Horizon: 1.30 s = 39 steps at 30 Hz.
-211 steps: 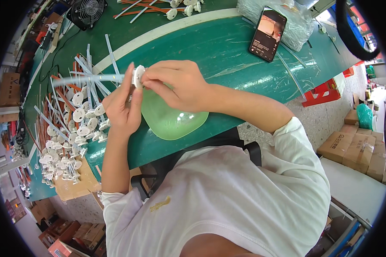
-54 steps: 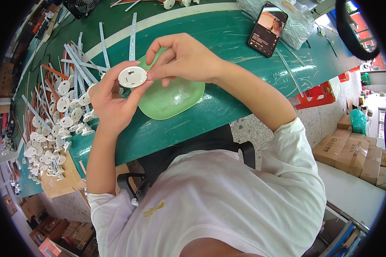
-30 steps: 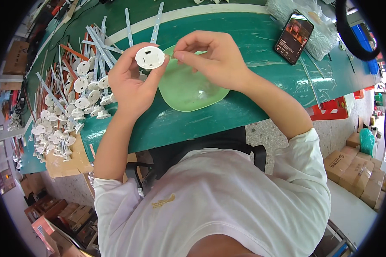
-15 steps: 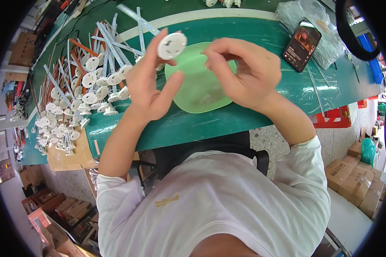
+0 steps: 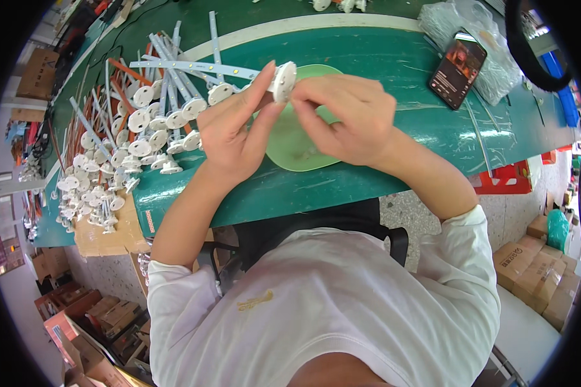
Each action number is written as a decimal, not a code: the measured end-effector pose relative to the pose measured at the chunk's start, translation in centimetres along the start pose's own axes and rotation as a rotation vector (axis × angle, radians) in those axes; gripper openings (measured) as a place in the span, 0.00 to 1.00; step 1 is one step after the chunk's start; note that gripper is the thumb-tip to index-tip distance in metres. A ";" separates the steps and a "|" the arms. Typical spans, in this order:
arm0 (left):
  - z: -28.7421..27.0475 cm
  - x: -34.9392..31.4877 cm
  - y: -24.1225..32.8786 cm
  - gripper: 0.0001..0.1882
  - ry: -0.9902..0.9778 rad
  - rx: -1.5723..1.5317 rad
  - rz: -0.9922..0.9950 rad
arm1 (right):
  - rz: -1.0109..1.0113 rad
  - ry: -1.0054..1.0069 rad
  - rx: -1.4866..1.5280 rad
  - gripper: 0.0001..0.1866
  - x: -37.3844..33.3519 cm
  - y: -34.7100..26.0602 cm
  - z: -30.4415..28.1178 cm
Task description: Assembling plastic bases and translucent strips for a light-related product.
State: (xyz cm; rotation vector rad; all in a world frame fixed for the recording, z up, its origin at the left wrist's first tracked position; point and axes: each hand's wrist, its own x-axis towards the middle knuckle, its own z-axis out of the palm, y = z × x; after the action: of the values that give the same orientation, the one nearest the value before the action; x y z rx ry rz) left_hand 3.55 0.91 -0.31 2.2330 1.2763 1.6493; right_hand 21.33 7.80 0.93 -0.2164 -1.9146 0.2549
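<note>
My left hand (image 5: 234, 132) pinches a white round end cap (image 5: 285, 81) between thumb and fingers. A pale LED strip (image 5: 197, 67) with small yellowish dots runs from the cap out to the left, over the pile. My right hand (image 5: 350, 117) is closed, thumb against fingertips, right at the face of the cap. Whatever sits between those fingertips is hidden or too small to make out. Below both hands lies a light green shallow dish (image 5: 290, 145) with a few small bits in it.
A heap of similar white caps (image 5: 140, 120) with strips covers the table's left side, partly over cardboard (image 5: 106, 238). A phone (image 5: 458, 69) leans by a clear plastic bag (image 5: 490, 58) at the right. Thin rods (image 5: 479, 138) lie near the right edge, above a red crate (image 5: 507, 178).
The cap has turned from facing me to nearly edge-on and moved right, its strip swinging flatter. My right hand has come left, up to the cap's face.
</note>
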 end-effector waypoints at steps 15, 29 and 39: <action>-0.6 -0.3 0.3 0.23 -0.022 0.051 -0.091 | -0.078 0.073 -0.007 0.10 -0.6 0.5 1.1; -0.4 -0.3 0.0 0.23 -0.007 0.052 -0.061 | -0.067 0.071 -0.007 0.10 -0.6 0.1 0.6; -0.5 -0.1 -0.5 0.22 -0.047 0.205 0.015 | 0.007 -0.059 -0.105 0.11 -1.2 0.1 1.0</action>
State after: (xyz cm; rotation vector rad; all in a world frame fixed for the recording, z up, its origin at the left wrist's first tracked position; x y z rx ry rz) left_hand 2.88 0.92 -0.45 2.3839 1.4824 1.5234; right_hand 20.84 7.53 -0.49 -0.2887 -1.9879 0.1669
